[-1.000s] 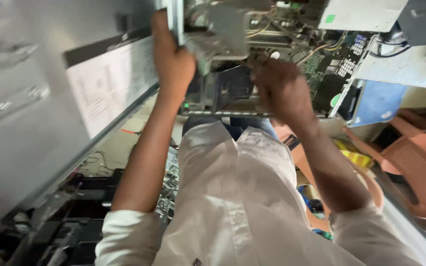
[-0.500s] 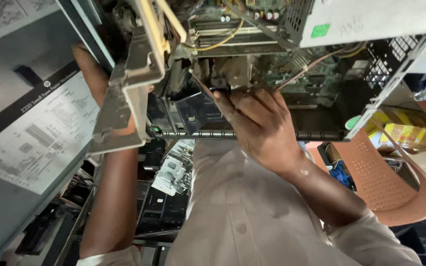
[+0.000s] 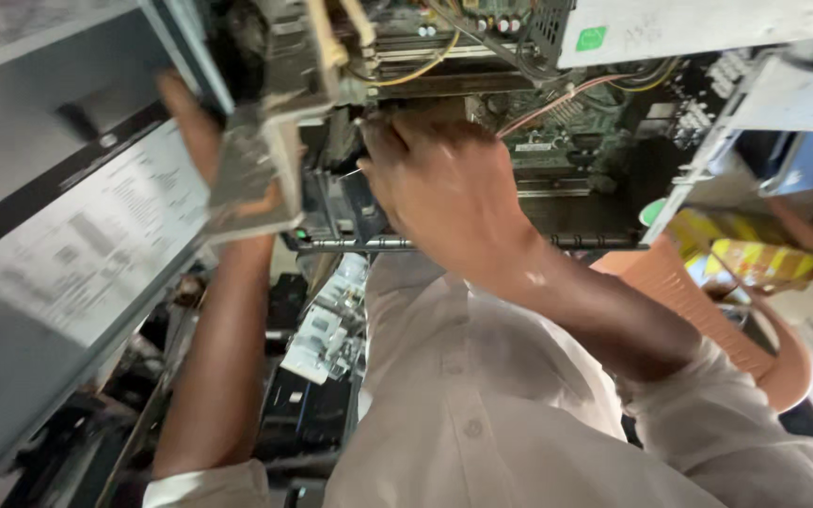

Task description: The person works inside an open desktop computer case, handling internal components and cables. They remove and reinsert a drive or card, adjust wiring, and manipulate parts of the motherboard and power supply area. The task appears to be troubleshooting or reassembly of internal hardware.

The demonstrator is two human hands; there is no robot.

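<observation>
Reaching into open PC case [image 3: 613,141], right hand [image 3: 444,188] curled on a part; left hand [image 3: 190,122] half-hidden, grip unclear.

We see an open desktop computer case [image 3: 519,85], its side panel off, filling the upper frame. Inside lies a green circuit board [image 3: 566,122] crossed by yellow and red wires [image 3: 538,108]. A grey metal drive bracket [image 3: 256,179] juts out at the left, tilted and slightly blurred by motion.
</observation>
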